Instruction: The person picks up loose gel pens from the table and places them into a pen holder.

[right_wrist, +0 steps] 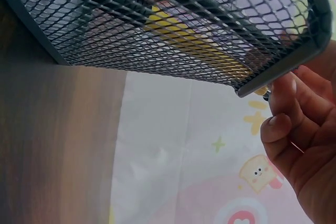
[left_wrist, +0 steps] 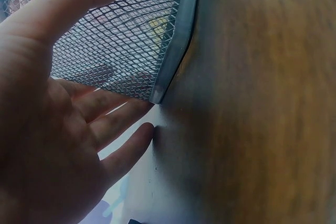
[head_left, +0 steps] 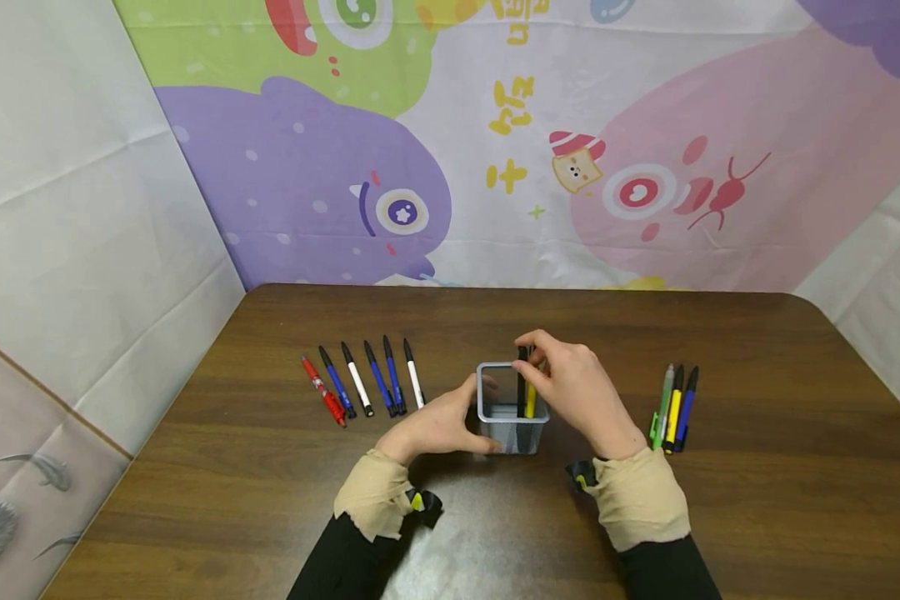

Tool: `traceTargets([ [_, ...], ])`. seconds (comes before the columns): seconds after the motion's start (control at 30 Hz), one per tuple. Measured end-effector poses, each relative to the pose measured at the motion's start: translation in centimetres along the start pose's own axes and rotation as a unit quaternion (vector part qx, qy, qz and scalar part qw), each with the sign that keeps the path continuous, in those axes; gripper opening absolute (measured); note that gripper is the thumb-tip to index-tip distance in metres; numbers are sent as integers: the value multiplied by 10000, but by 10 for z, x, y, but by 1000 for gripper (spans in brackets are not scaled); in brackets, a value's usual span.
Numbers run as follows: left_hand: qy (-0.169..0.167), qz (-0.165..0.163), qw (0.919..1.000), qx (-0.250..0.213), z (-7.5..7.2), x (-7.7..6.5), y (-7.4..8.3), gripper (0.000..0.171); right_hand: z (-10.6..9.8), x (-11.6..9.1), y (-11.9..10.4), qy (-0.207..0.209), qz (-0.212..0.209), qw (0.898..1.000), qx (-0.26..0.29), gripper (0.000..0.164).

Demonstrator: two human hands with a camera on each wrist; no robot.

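A square mesh pen holder [head_left: 512,433] stands upright on the table between the two hands. My left hand [head_left: 444,423] holds it from the left side, the thumb across the near wall and the fingers round the far side. In the left wrist view, the fingers reach behind the mesh wall [left_wrist: 115,45]. Over the opening, my right hand [head_left: 579,390] pinches the upper end of a black pen [head_left: 522,392], whose lower part is inside the holder. Beside it a yellow pen [head_left: 531,402] leans within; the right wrist view shows its yellow barrel [right_wrist: 184,35] through the mesh.
Left of the holder lie a red pen [head_left: 324,392], several blue pens [head_left: 337,382] and two white pens [head_left: 357,379]. To the right are a green pen [head_left: 664,408], another yellow pen [head_left: 673,408] and a blue pen [head_left: 687,410]. A patterned cloth [head_left: 480,242] hangs behind the table.
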State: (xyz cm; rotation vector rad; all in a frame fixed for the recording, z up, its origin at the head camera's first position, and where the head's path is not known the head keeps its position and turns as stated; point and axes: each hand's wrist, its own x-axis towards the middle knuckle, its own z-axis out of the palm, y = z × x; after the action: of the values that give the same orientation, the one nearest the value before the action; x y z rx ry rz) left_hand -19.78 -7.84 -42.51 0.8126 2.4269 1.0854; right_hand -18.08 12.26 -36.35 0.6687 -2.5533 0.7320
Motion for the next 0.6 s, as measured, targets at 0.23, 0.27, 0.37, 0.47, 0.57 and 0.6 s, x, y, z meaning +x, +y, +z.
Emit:
traceTargets([
  [0.23, 12, 38, 10000, 17, 0, 0, 0, 78, 1, 0, 0, -14, 46, 10000, -44, 23],
  [0.27, 14, 49, 10000, 10, 0, 0, 0, 77, 1, 0, 0, -13, 52, 10000, -53, 23],
  [0.37, 16, 71, 10000, -4, -1, 0, -1, 77, 1, 0, 0, -9, 83, 9999, -77, 24],
  [0.47, 18, 67, 10000, 5, -1, 0, -1, 77, 2, 0, 1, 7, 131, 9998, -132, 25],
  [0.57, 31, 70, 10000, 16, 0, 0, -1, 77, 2, 0, 1, 21, 190, 9996, -192, 27],
  [0.6, 34, 72, 10000, 12, 0, 0, -1, 77, 3, 0, 1, 10, 216, 9995, -211, 27],
])
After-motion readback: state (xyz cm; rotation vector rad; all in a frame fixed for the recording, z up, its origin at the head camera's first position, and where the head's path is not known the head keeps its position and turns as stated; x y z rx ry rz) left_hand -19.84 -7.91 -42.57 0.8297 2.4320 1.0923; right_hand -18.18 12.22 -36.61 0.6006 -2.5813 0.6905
